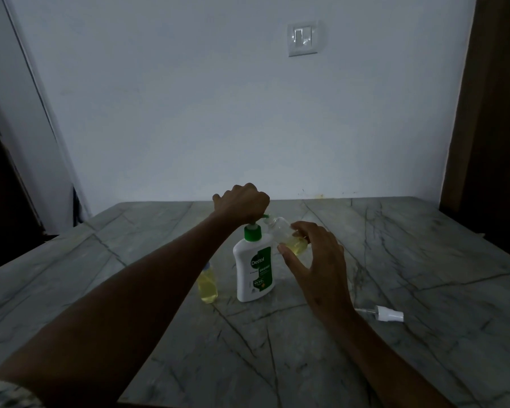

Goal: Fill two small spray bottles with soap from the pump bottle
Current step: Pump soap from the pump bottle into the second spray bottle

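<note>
Head view is showing the left hand [243, 201] curling over the pump bottle [255, 267] head, which is standing on the bench [395, 363]. The right hand [315, 260] is gripping a tilted spray bottle [286, 235] at the nozzle (partly yellow inside). A second spray bottle [207, 285] is standing just left; a spray cap [387, 313] is lying right.

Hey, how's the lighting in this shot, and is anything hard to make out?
Head view: dim and underexposed, both forearms nearly silhouetted; wide-angle bending at the edges; the pump bottle label reads clearly, but the left hand hides the pump head, and the clear small bottle in the right hand has faint outlines.
</note>
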Tool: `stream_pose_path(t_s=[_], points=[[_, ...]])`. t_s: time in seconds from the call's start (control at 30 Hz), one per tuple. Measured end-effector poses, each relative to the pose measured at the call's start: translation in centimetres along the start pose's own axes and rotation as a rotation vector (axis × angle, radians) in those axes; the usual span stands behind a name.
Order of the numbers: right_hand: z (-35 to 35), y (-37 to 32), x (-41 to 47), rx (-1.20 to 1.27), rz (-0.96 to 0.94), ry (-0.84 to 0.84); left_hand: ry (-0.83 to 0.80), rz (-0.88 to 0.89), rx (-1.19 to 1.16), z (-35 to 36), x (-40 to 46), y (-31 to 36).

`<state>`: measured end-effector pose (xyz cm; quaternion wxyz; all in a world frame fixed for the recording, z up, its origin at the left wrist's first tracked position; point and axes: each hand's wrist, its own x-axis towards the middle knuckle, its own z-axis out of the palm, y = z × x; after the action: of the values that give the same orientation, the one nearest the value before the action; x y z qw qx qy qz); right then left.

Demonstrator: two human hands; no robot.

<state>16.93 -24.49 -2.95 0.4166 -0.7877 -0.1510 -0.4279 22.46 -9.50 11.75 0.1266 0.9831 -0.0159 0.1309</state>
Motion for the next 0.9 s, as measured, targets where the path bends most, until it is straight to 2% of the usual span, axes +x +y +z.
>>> stream_pose_path(t_s=[0.33, 0.9], points=[[0.01, -0.05, -0.07, 0.002, 0.002, -0.008, -0.031, 0.019, 0.056, 0.52, 0.36, -0.38], [-0.02, -0.20, -0.08, 0.003, -0.005, -0.007, -0.001, -0.009, -0.032, -0.01, -0.07, 0.04]])
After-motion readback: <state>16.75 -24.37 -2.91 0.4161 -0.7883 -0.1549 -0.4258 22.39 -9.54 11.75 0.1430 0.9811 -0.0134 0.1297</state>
